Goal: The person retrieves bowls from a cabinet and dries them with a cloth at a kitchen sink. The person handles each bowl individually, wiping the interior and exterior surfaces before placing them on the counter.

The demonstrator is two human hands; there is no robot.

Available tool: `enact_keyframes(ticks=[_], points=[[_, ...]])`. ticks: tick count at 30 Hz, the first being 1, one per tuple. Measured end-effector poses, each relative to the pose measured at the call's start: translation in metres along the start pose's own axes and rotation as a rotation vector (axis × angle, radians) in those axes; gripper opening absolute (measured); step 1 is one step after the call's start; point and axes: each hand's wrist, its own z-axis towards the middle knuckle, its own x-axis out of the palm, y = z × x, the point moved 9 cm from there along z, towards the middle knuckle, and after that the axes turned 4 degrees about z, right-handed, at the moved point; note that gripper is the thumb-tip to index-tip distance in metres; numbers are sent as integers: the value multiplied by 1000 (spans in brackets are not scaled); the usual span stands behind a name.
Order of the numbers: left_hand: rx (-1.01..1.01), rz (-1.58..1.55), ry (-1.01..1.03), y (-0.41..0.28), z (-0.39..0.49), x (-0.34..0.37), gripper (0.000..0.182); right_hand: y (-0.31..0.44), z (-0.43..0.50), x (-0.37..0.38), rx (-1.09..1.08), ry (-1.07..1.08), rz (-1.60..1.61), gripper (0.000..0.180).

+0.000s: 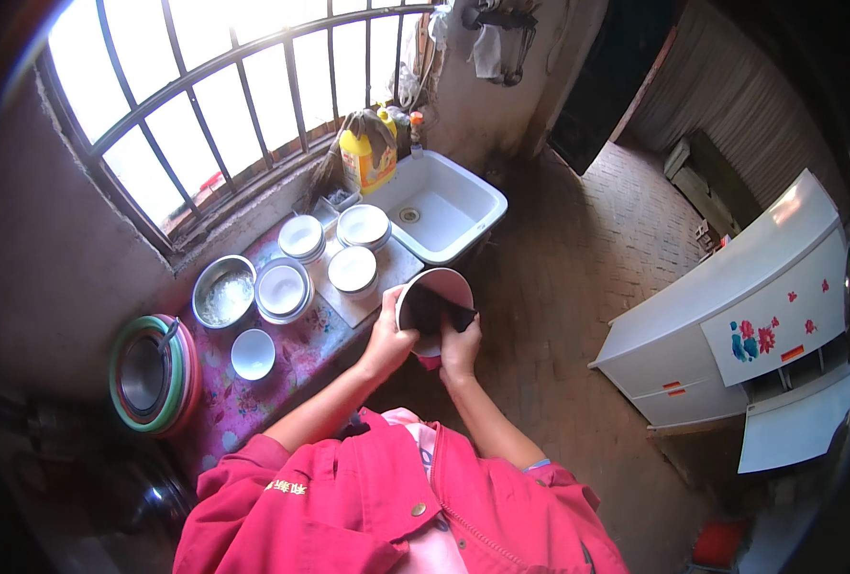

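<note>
In front of my chest, a white bowl point(453, 282) is held tilted with its mouth facing up. My left hand point(389, 331) grips its rim on the left side. A dark cloth point(423, 305) lies inside the bowl, and my right hand point(462, 347) pinches it against the right side of the rim. Left of the bowl, several stacks of white bowls point(353, 270) stand on a pale board point(347, 307) and on a floral tablecloth point(217, 402). A single white bowl point(252, 354) sits nearer to me. My fingers inside the bowl are partly hidden by the cloth.
A white sink point(493, 208) stands beyond the board, with a yellow jug point(359, 161) behind it. On the table's left are a metal bowl point(202, 305) with pale contents and nested basins point(184, 380). To the right stands a white cabinet point(683, 344) on the brick floor.
</note>
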Motion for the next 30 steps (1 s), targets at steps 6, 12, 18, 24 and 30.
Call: enact_keyframes(ticks=[6, 12, 18, 24, 30], points=[[102, -41, -61, -17, -15, -7, 78, 15, -2, 15, -33, 103, -72, 44], [-21, 202, 92, -20, 3, -2, 73, 0, -1, 6, 46, 47, 95, 43], [-61, 93, -46, 2, -10, -8, 75, -1, 5, 17, 2, 91, 54, 40], [-34, 271, 174, -42, 2, -13, 74, 45, 17, 8, -188, 118, -177, 32], [49, 39, -69, -14, -1, -3, 75, -4, 11, 13, -45, 98, 56, 36]])
